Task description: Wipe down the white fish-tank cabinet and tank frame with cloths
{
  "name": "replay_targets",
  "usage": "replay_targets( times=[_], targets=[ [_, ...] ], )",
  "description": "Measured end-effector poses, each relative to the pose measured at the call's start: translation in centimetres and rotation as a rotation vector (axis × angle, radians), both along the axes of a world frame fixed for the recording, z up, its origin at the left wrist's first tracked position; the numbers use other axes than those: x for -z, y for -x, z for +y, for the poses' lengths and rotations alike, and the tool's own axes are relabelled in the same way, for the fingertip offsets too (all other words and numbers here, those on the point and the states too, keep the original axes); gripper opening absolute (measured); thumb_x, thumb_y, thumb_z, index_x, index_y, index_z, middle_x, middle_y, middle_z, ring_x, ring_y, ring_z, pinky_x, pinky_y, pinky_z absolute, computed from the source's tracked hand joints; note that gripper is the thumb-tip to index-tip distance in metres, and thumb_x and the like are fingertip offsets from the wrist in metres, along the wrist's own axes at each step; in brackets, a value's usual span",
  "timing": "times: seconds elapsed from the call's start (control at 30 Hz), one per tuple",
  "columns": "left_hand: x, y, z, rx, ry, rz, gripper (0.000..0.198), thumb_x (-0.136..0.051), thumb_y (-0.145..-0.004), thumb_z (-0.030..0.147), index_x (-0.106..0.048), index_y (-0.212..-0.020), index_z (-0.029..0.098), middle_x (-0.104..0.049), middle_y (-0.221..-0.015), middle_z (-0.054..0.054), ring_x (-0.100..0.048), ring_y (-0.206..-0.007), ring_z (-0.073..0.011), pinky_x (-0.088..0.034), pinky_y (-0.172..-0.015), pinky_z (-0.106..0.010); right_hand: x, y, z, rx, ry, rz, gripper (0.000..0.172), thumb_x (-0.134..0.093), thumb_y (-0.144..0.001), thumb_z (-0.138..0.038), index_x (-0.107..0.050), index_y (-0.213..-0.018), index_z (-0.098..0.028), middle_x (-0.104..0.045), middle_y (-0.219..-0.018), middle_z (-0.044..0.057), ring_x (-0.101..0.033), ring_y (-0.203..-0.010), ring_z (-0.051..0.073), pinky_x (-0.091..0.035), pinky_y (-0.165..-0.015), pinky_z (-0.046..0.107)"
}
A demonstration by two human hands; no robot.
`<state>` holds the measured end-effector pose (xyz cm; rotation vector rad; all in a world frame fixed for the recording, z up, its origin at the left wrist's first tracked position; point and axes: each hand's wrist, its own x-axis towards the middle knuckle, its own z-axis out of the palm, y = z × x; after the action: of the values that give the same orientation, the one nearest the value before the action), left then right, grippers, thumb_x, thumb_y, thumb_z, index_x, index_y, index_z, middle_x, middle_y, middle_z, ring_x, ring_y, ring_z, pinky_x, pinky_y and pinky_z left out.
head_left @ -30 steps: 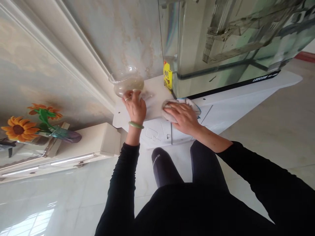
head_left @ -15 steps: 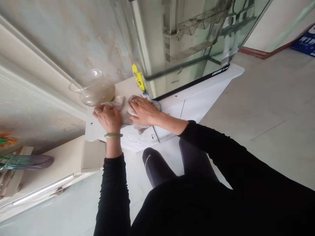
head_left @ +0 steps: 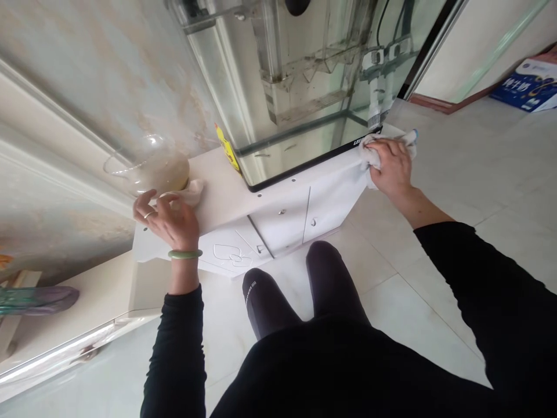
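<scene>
My right hand (head_left: pixel 391 165) is closed round a white cloth (head_left: pixel 369 152) with a bit of blue edge, at the right end of the white cabinet top (head_left: pixel 217 186), by the corner of the glass tank (head_left: pixel 300 116). My left hand (head_left: pixel 167 217), with a ring and a green bangle at the wrist, rests with bent fingers on a pale cloth (head_left: pixel 192 191) at the left end. Just behind it stands a round glass bowl (head_left: pixel 161 165) of cloudy liquid.
A yellow label (head_left: pixel 227 150) is at the tank's left corner. White cabinet doors (head_left: pixel 282 217) face my knees. A blue and white box (head_left: pixel 528 86) lies on the floor at the upper right. Purple wrapped flowers (head_left: pixel 43 297) are at the left.
My right hand has moved far to the right along the tank's front edge with the white cloth. My left hand stays by the bowl, and the view has shifted.
</scene>
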<state>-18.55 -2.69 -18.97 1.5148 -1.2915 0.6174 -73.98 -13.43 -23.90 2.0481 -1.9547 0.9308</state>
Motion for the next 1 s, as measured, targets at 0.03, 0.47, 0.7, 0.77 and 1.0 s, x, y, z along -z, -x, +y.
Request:
replay_targets(
  times=[0.03, 0.47, 0.7, 0.77, 1.0],
  targets=[
    [0.1, 0.2, 0.2, 0.031, 0.044, -0.039, 0.015, -0.066, -0.086, 0.009, -0.064, -0.088, 0.023, -0.063, -0.138, -0.015, -0.055, -0.143, -0.0404, -0.039, -0.13, -0.066, 0.2, -0.5, 0.2, 0.028, 0.007, -0.004, 0.052, -0.059, -0.102, -0.018, -0.075, -0.15, -0.004, -0.068, -0.159, 0.03, -0.06, -0.151, 0.04, -0.045, -0.126, 0.059],
    [1.2, 6.3, -0.5, 0.359, -0.011, -0.209, 0.01, -0.068, -0.097, 0.027, -0.077, -0.093, 0.024, -0.081, -0.113, -0.014, -0.074, -0.114, -0.0355, -0.053, -0.113, -0.059, 0.9, -11.4, 2.0, -0.563, -0.014, 0.032, 0.041, -0.045, -0.115, -0.022, -0.079, -0.136, -0.029, -0.075, -0.152, 0.005, -0.061, -0.15, 0.031, -0.042, -0.135, 0.06],
    [1.5, 3.9, -0.3, 0.203, -0.117, -0.078, 0.011, -0.071, -0.09, 0.034, -0.071, -0.084, 0.026, -0.082, -0.112, -0.012, -0.074, -0.112, -0.0344, -0.051, -0.115, -0.056, 1.6, 8.4, -3.4, -0.006, 0.118, -0.122, 0.053, -0.06, -0.097, -0.013, -0.075, -0.147, -0.013, -0.065, -0.16, 0.024, -0.057, -0.155, 0.041, -0.043, -0.132, 0.065],
    [1.7, 4.1, -0.4, 0.193, -0.123, -0.083, 0.011, -0.07, -0.091, 0.035, -0.072, -0.085, 0.026, -0.083, -0.112, -0.013, -0.074, -0.112, -0.036, -0.052, -0.114, -0.057, 2.2, 10.4, -4.1, 0.13, 0.102, -0.328, 0.052, -0.056, -0.102, -0.02, -0.071, -0.151, -0.012, -0.064, -0.159, 0.027, -0.061, -0.153, 0.04, -0.045, -0.13, 0.064],
    [1.3, 4.3, -0.7, 0.227, -0.119, -0.135, 0.008, -0.072, -0.088, 0.034, -0.074, -0.084, 0.026, -0.085, -0.11, -0.013, -0.077, -0.107, -0.0381, -0.054, -0.111, -0.06, 7.3, 7.2, -7.1, 0.22, 0.221, -0.573, 0.078, -0.01, -0.117, -0.055, -0.037, -0.183, -0.021, -0.064, -0.162, 0.025, -0.071, -0.145, 0.041, -0.059, -0.114, 0.076]
  ],
)
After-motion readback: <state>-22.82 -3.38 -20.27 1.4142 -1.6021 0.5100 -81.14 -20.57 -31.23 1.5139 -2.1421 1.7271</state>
